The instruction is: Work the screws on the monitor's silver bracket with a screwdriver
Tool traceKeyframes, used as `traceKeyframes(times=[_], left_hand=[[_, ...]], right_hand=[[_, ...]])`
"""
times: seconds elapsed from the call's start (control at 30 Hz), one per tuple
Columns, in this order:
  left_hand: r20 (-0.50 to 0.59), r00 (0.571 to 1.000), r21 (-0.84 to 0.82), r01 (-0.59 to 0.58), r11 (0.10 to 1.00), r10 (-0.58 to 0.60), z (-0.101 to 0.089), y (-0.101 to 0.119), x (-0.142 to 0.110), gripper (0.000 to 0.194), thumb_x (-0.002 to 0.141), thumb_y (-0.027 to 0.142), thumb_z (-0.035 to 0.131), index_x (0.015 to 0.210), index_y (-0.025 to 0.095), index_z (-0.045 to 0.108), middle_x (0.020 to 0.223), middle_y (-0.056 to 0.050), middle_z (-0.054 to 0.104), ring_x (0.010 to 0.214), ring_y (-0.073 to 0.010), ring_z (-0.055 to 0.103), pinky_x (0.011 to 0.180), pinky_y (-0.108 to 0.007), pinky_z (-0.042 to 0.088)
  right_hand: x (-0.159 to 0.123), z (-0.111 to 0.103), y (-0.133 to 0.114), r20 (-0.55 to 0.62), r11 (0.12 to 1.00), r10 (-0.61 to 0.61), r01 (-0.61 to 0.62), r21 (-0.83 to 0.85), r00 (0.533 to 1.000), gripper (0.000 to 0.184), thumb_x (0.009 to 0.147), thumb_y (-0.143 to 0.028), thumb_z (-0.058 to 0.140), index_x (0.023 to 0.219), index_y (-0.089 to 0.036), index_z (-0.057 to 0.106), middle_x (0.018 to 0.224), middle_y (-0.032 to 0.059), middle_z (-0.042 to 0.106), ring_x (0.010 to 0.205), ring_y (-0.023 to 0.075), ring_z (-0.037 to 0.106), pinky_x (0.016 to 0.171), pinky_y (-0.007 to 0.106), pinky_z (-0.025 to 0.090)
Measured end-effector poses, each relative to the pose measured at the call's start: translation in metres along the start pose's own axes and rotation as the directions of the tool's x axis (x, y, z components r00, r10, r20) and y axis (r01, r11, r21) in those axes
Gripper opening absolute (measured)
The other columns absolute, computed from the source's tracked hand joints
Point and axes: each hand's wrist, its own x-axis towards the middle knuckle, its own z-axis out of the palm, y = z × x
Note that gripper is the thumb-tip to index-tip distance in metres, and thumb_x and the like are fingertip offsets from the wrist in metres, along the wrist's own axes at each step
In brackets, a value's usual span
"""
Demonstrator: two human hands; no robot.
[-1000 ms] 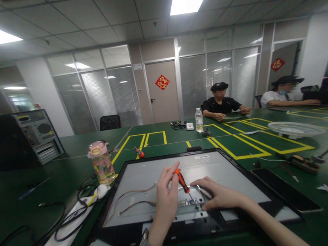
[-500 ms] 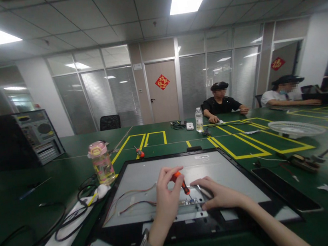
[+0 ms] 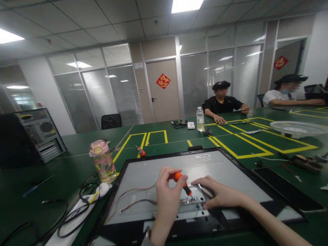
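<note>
A screwdriver with an orange and black handle is pinched in my left hand, between thumb and fingers. It leans, with its tip down at a small metal bracket that carries a circuit board. My right hand curves its thumb and fingers around the bracket's right end; part of what it grips is hidden. Beneath both hands lies a flat grey display panel with a black frame. Thin wires run left from the board across the panel.
Left of the panel are a white power strip with black cables and a pink-lidded bottle. To the right lies a dark flat slab. A red-handled screwdriver lies beyond the panel. A person sits across the table.
The view has shifted slightly. My left fingers have moved a little on the screwdriver handle, while my right hand stays put. Across the table, the person's hand has flattened on the tabletop.
</note>
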Motion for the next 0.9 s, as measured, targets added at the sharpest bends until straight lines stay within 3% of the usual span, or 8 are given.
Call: traceKeyframes(times=[0.13,0.3,0.47,0.63,0.8,0.9], left_hand=[[0.1,0.995,-0.046,0.016,0.999,-0.012,-0.0003,0.0053,0.0001,0.02,0.09,0.025,0.053,0.1,0.018,0.068,0.093,-0.006,0.064,0.089,-0.019,0.062,0.081,-0.03,0.047],[0.031,0.999,0.021,-0.017,1.0,0.016,0.0,0.0052,0.0003,0.016,0.085,0.028,0.06,0.091,0.02,0.073,0.086,-0.004,0.058,0.083,-0.0182,0.059,0.078,-0.029,0.047],[0.073,0.997,-0.082,0.044,0.996,-0.038,-0.0007,0.0017,0.0009,0.027,0.093,0.028,0.048,0.103,0.018,0.07,0.095,-0.007,0.065,0.093,-0.0203,0.062,0.084,-0.032,0.047],[0.072,0.996,-0.072,0.054,0.996,-0.049,0.0,0.0017,0.0008,0.023,0.087,0.034,0.059,0.096,0.019,0.074,0.095,-0.006,0.062,0.088,-0.0187,0.062,0.078,-0.028,0.048],[0.109,0.982,-0.181,0.172,0.968,-0.155,0.0003,0.0039,0.0004,0.032,0.092,0.035,0.049,0.111,0.018,0.068,0.1,-0.008,0.068,0.096,-0.021,0.063,0.086,-0.033,0.048],[0.106,0.988,-0.143,0.123,0.982,-0.109,0.0019,0.0006,-0.0006,0.026,0.087,0.036,0.058,0.102,0.019,0.072,0.107,-0.009,0.064,0.099,-0.0218,0.061,0.087,-0.033,0.048]], right_hand=[[-0.0002,0.0005,-0.0002,0.001,1.0,-0.006,0.006,0.005,1.0,0.077,0.064,-0.027,0.077,0.136,-0.024,0.048,0.125,0.0073,0.049,0.121,0.0253,0.046,0.11,0.036,0.032],[-0.0009,-0.0002,-0.0034,-0.002,1.0,0.008,-0.008,-0.006,1.0,0.076,0.064,-0.027,0.077,0.135,-0.024,0.049,0.123,0.0069,0.05,0.121,0.0257,0.046,0.111,0.037,0.032],[-0.001,-0.0011,-0.0054,0.006,1.0,0.006,-0.006,0.0,1.0,0.077,0.064,-0.026,0.076,0.136,-0.025,0.048,0.124,0.0066,0.049,0.121,0.0254,0.046,0.111,0.037,0.031],[-0.0005,-0.0005,-0.0032,0.003,1.0,0.009,-0.009,0.018,1.0,0.077,0.064,-0.026,0.076,0.135,-0.022,0.049,0.123,0.0075,0.049,0.121,0.0268,0.045,0.11,0.036,0.031],[0.0002,-0.0003,-0.0012,0.002,1.0,0.007,-0.007,0.02,1.0,0.077,0.064,-0.026,0.076,0.136,-0.024,0.048,0.123,0.0065,0.048,0.119,0.0254,0.047,0.109,0.036,0.033],[-0.0002,-0.0006,-0.0027,0.003,1.0,0.003,-0.003,0.013,1.0,0.077,0.064,-0.027,0.076,0.136,-0.023,0.048,0.124,0.0073,0.049,0.121,0.0264,0.046,0.11,0.036,0.031]])
